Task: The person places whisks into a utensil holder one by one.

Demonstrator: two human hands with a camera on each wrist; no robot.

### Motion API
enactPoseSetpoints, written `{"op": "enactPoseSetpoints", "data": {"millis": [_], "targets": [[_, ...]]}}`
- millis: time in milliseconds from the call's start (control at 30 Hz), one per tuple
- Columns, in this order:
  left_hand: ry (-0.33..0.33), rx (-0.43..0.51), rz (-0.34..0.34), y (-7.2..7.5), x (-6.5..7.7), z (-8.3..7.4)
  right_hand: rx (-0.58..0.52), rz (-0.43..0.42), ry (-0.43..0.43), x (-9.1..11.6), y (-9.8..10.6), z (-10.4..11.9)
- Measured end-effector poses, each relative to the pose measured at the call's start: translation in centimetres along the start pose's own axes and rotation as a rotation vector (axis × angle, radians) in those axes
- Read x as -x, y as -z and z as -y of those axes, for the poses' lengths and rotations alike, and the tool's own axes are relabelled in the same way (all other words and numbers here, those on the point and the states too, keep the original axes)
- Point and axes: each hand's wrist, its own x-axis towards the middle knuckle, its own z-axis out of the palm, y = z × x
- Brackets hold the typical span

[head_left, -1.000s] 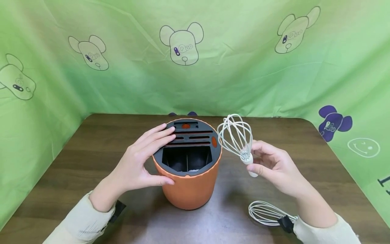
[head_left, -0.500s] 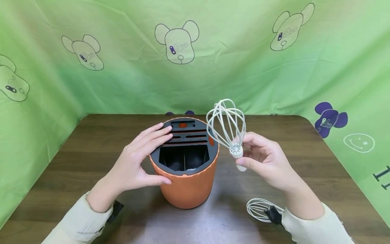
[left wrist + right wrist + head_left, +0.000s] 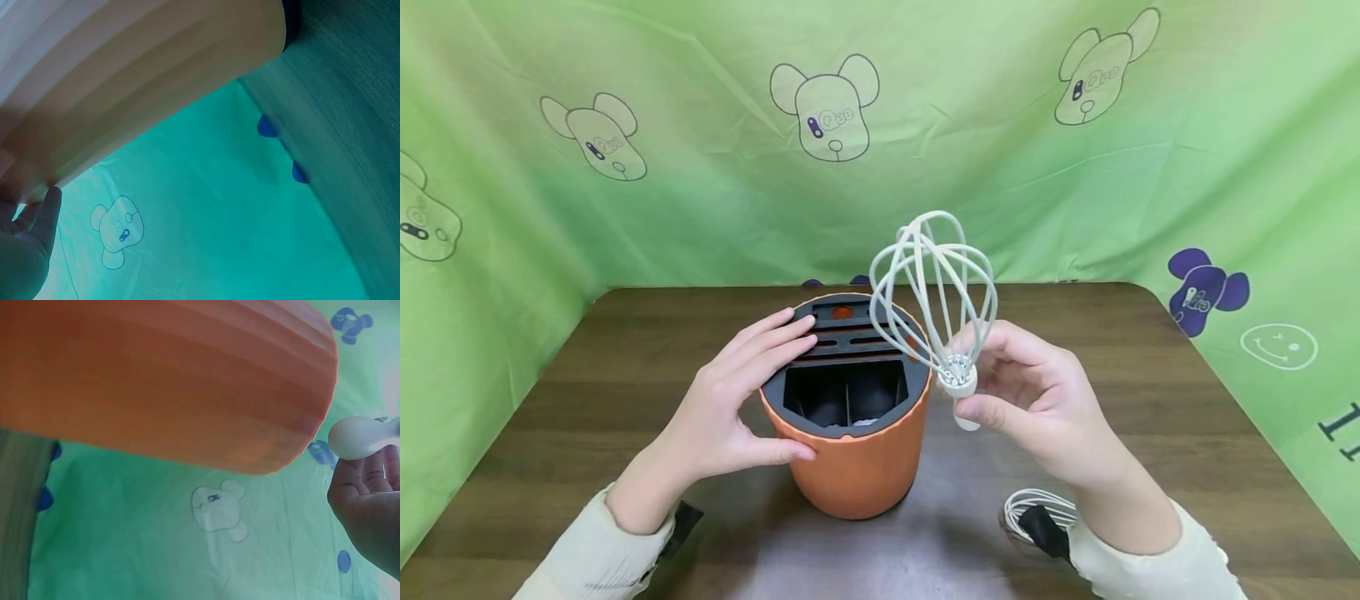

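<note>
An orange utensil holder (image 3: 859,479) with a black slotted insert (image 3: 917,379) stands upright on the table. My left hand (image 3: 718,408) rests on its left side, extended fingers over the insert and thumb against the front wall. In the left wrist view, fingers (image 3: 49,215) touch the ribbed wall (image 3: 156,69). My right hand (image 3: 1037,404) pinches a white wire whisk (image 3: 958,382) by its handle between thumb and fingers. The whisk's wires point up and overlap the holder's right rim. The right wrist view shows the rounded white handle end (image 3: 356,437) beside the holder's upper edge.
A second whisk (image 3: 1037,500) lies on the brown wooden table (image 3: 625,400) under my right wrist, partly hidden by a black wrist strap (image 3: 1045,533). A green printed cloth (image 3: 700,208) hangs behind and on both sides of the table.
My right hand has carried the whisk left and upward in view, closer to the holder, its wires turning more upright. The left hand stays on the holder; the head view has shifted slightly.
</note>
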Motion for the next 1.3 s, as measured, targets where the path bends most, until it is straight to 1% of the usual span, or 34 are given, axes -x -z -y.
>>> {"op": "enactPoseSetpoints", "data": {"millis": [200,433,600,767,933,1067,1300], "targets": [[-0.011,0.007,-0.014,-0.1,0.0,0.0,-0.002,-0.019,0.022,-0.8,-0.7,-0.1],[-0.02,0.009,-0.005,-0.2,-0.1,0.1,0.019,-0.081,-0.033,-1.3,-0.8,-0.3],[-0.01,0.001,0.019,-0.1,0.0,0.0,-0.036,-0.104,-0.017,-1.9,-1.2,-0.6],[-0.008,-0.002,0.026,0.1,0.0,-0.1,-0.083,-0.123,-0.011,-2.7,-1.9,-0.7],[0.001,0.002,0.029,0.2,-0.1,-0.2,-0.115,-0.119,-0.001,-3.7,-2.5,-0.9],[0.005,0.007,0.026,0.3,-0.2,-0.1,-0.117,-0.103,0.005,-4.6,-3.2,-1.1],[0.008,0.021,0.028,0.6,-0.4,0.0,-0.109,-0.057,-0.035,-5.9,-4.6,-1.6]]}}
